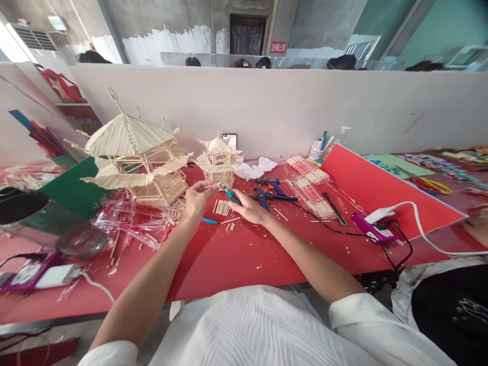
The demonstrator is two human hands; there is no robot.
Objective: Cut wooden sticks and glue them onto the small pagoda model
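Note:
My right hand (249,207) is closed around a green-handled tool with a metal tip (231,195), which points up and to the left. My left hand (197,198) is pinched close by that tip; whatever lies between its fingertips is too small to make out. Just behind both hands stands a small pavilion model of wooden sticks (219,160). A larger stick pavilion (131,157) rises to the left. Short cut sticks (221,207) lie in a row below the tool, with a blue pen-like item (209,221) beside them.
Blue-handled glue gun (276,187), bagged sticks (314,195) and a black-handled tool (334,209) lie to the right. A red board (381,190) leans there near a purple power strip (371,229). Plastic wrappers (129,218) and a clear jar (57,229) sit left.

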